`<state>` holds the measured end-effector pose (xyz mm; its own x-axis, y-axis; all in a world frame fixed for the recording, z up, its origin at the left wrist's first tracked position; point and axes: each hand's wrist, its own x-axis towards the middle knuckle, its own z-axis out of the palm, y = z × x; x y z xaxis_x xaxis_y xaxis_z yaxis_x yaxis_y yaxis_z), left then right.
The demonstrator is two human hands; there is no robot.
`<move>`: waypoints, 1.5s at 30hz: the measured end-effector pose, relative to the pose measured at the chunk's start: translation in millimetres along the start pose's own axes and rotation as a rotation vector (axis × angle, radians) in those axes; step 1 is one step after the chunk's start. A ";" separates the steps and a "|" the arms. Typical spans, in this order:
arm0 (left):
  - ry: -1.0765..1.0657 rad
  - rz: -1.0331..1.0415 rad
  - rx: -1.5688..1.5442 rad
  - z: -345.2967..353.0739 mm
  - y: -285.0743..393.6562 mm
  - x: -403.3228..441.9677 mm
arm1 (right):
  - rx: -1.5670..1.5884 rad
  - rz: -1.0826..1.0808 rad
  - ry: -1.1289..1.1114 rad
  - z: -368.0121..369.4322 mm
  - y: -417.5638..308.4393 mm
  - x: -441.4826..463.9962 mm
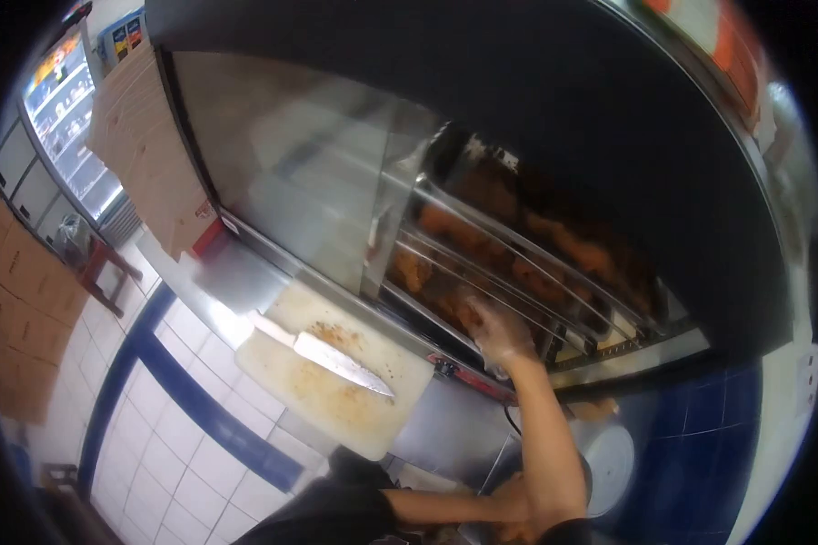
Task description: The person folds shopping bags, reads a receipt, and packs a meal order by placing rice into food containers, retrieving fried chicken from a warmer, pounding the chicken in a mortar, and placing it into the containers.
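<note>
My right hand (502,338), in a clear plastic glove, reaches through the opening of a glass-fronted rotisserie cabinet. Its blurred fingers are at a piece of roasted chicken (415,271) on the lower rack, and I cannot tell whether they close on it. More browned chicken (568,250) sits behind metal rods (509,238). My left hand (511,501) is low in the view, mostly behind my right forearm, beside something brown; its fingers are hidden. Left of the cabinet opening, a large knife (344,361) with a pale handle lies on a stained white cutting board (286,380).
The cabinet's glass panel (282,154) and dark upper edge (409,41) surround the opening. A round white lid or container (612,468) stands right of my forearm. Cardboard boxes (23,309), a small stool (109,272) and a lit display fridge (64,118) are at left.
</note>
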<state>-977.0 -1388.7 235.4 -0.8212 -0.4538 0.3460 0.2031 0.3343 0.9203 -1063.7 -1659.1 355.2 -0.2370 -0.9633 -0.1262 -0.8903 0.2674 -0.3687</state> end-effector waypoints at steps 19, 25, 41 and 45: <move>-0.391 0.241 0.302 -2.3 -24.4 -17.6 | 2.316 0.085 0.419 -3.1 42.5 -197.5; -0.399 -0.250 -0.204 -13.4 -13.4 -7.2 | 1.977 0.165 0.418 -17.6 22.6 -161.9; -0.391 0.030 -0.122 -24.4 -17.2 -9.6 | 0.455 0.158 0.471 20.3 40.8 -155.7; -0.347 0.063 -0.212 29.8 -79.2 -44.8 | -0.082 0.110 0.455 6.4 -7.7 -133.8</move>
<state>-972.2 -1370.1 141.6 -0.9273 -0.1205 0.3543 0.3343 0.1589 0.9290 -1022.6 -1532.1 369.0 -0.4620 -0.8472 0.2622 -0.8735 0.3836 -0.2998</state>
